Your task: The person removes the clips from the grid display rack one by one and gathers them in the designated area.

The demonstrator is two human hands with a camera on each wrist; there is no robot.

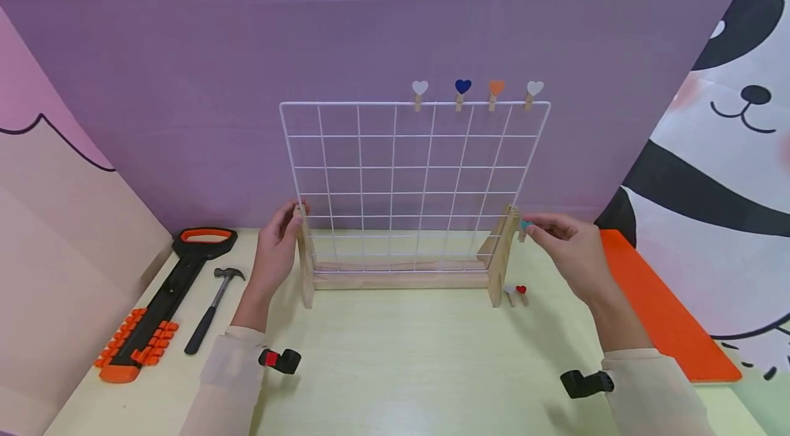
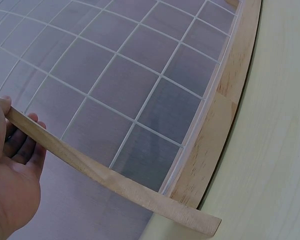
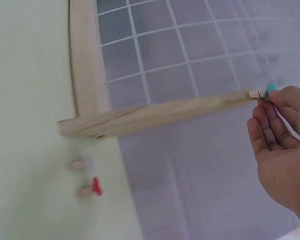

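Observation:
A white wire grid panel (image 1: 370,103) stands upright in a wooden stand (image 1: 401,280). My left hand (image 1: 274,244) holds the top of the stand's left side post (image 2: 105,176), fingers behind it and thumb in front. Between the thumb and fingers of my right hand (image 1: 570,251) is a small wooden clothespin with a teal top (image 3: 271,90). That clothespin is at the upper end of the right side post (image 3: 155,116); whether it touches the wood I cannot tell. Several heart-topped clothespins, including a blue one (image 1: 463,86) and an orange one (image 1: 496,88), sit along the panel's top wire.
On the table, by the right post's foot, lie a clothespin with a red heart (image 1: 521,290) and one with a whitish heart (image 1: 509,291). A hammer (image 1: 216,309) and a black-and-orange saw-like tool (image 1: 169,292) lie at left. An orange board (image 1: 666,312) is at right.

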